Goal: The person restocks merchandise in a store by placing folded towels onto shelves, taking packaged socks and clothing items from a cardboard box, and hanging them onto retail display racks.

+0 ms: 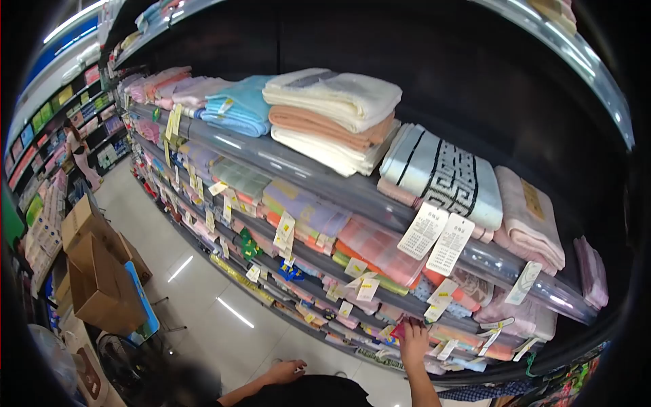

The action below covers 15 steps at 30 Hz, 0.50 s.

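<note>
My right hand (413, 341) reaches to a lower shelf, its fingers at a small pink-red item (399, 330) among folded towels; whether they grip it is too small to tell. My left hand (288, 370) hangs low in front of my body, over the floor, fingers partly curled, with nothing clearly visible in it. Above, on the top shelf, lie a pale blue towel with a black pattern (444, 173), a stack of white and brown towels (332, 115), a blue towel (241, 105) and a pink towel (532, 217). Two white tags (437, 237) hang from the patterned towel.
Open cardboard boxes (105, 292) stand on the left, beside a blue board (142, 305). A person (80, 156) stands farther down the aisle, near stocked shelves (47, 142). The tiled floor (196, 292) runs between the boxes and the towel shelves.
</note>
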Motion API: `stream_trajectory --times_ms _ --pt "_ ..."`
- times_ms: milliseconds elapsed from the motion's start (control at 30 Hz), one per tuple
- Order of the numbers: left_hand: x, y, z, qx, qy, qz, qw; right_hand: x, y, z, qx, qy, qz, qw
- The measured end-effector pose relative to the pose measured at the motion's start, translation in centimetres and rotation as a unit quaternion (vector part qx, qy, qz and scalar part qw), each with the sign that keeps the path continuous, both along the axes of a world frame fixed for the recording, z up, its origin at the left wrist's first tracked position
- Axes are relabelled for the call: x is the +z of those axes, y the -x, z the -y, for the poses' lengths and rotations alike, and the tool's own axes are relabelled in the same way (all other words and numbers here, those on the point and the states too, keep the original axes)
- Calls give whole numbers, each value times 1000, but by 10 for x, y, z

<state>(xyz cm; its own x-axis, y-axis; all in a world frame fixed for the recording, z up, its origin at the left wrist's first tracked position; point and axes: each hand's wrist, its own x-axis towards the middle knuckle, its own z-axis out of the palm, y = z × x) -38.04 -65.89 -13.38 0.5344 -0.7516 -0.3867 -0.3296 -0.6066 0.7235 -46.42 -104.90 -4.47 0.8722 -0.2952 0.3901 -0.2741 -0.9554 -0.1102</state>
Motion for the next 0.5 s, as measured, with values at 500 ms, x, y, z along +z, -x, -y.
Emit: stream_trajectory --times_ms 500 --pt "-29 8 -15 51 9 5 999 -11 -18 9 7 28 82 996"
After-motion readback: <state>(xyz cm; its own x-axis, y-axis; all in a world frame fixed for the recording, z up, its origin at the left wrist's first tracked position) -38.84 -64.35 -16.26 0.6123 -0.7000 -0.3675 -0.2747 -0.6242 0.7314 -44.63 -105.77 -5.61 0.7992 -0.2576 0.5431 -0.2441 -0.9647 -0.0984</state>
